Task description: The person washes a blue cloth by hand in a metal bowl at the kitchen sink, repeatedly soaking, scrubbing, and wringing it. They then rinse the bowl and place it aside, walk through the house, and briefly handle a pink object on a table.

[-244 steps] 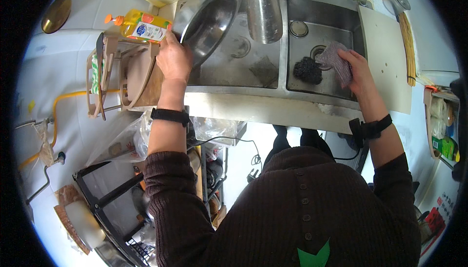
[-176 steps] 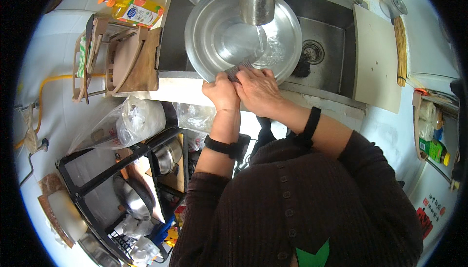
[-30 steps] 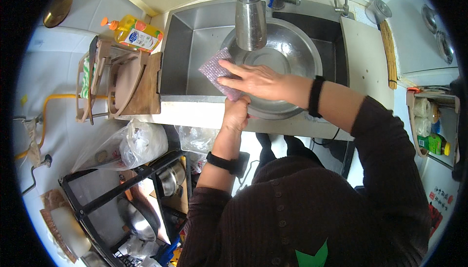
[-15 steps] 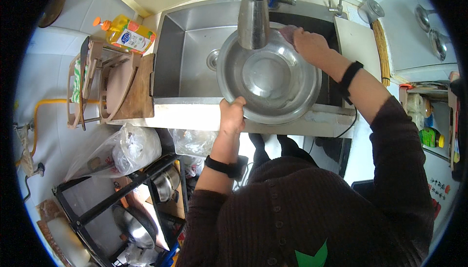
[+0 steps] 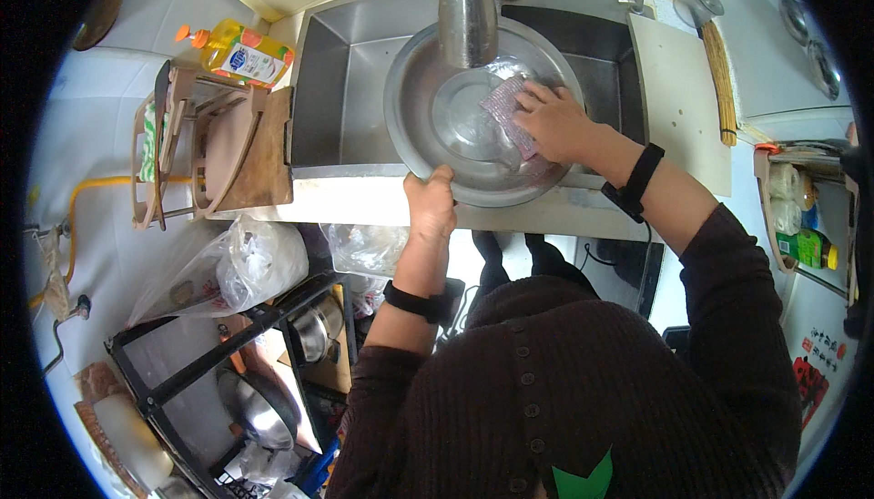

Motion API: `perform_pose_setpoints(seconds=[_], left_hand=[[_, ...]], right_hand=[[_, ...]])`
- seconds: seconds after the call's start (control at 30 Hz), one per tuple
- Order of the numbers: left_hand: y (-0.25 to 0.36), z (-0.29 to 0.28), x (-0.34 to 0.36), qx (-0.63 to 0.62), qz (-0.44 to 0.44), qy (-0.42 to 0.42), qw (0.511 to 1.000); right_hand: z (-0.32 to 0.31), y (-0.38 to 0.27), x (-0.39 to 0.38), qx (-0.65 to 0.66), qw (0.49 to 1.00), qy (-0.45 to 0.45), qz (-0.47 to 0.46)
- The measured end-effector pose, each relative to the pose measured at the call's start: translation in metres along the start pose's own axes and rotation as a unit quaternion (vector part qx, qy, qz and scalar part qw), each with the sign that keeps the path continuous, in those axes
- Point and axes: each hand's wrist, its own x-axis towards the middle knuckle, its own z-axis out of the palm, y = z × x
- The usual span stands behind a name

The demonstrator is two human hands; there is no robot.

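Observation:
A wide steel basin (image 5: 406, 103) rests on the double sink, spanning its middle and front edge, beneath the thick steel faucet (image 5: 466, 21). My left hand (image 5: 429, 197) grips the basin's rim at the near left. My right hand (image 5: 555, 126) presses a pinkish-grey mesh cloth (image 5: 501, 109) against the inside of the basin on its right, fingers curved over the cloth. The inner surface looks wet.
Left of the sink (image 5: 332, 89) are a folded rack (image 5: 223, 148), a wooden board (image 5: 265, 153) and a yellow bottle (image 5: 246, 55). A pale board (image 5: 685, 107) lies on the right. Plastic bags (image 5: 259, 262) and a black shelf (image 5: 218, 353) of pans stand below.
My right hand and cloth have moved from the basin's far-right rim down into its inside. Several seconds ago my left hand held the basin tilted up; now it lies flat.

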Motion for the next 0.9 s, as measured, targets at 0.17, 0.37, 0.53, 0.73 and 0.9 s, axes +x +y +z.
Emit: perform_pose_setpoints(seconds=[0.17, 0.37, 0.53, 0.73, 0.9], left_hand=[[-0.005, 0.000, 0.003, -0.011, 0.044, 0.011, 0.999], [0.010, -0.006, 0.007, -0.027, 0.006, 0.032, 0.999], [0.035, -0.016, 0.009, -0.002, 0.038, 0.054, 0.998], [0.056, -0.028, 0.014, 0.011, 0.077, 0.059, 0.995], [0.068, -0.035, 0.025, 0.010, 0.116, 0.113, 0.987]], right_hand=[[0.017, -0.022, 0.021, 0.059, 0.995, 0.062, 0.052], [0.014, -0.014, 0.057, 0.001, 0.991, 0.123, -0.052], [-0.005, -0.022, 0.083, 0.104, 0.993, 0.025, -0.059], [-0.018, -0.053, 0.113, 0.131, 0.991, -0.033, -0.022], [-0.010, -0.075, 0.133, 0.223, 0.974, 0.009, 0.020]])
